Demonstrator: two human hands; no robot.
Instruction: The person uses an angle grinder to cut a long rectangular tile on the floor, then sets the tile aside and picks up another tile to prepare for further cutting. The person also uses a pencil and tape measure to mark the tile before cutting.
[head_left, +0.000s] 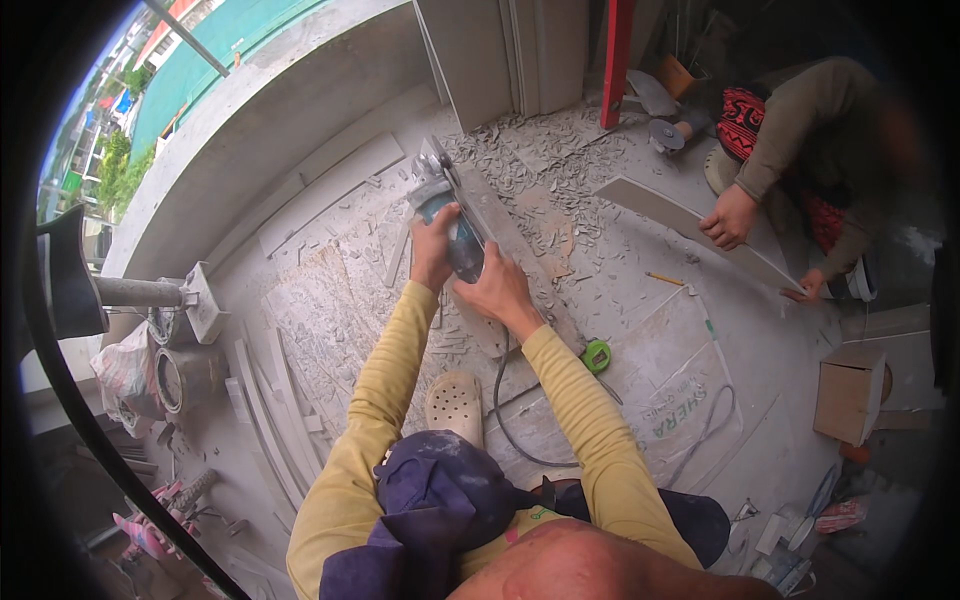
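Note:
Both my hands are wrapped around a dusty teal angle grinder [464,250], whose metal head and disc point away from me. My left hand [432,252] grips the body nearer the head. Closer to me, my right hand [499,291] holds the rear handle, where the black cord [497,398] trails off toward my legs. Under and beside the grinder lies a long grey board strip [520,250] on the dust-covered floor. A bright green tape measure [596,356] lies to the right of my right forearm. Whether the disc touches the board, I cannot tell.
At right a crouching co-worker holds a grey board [690,229] in both hands. A yellow pencil [665,279] lies nearby. Broken chips [540,150] litter the far floor before leaning panels [510,60] and a red post [616,65]. Long strips [262,400] lie left; a cardboard box [850,394] stands right.

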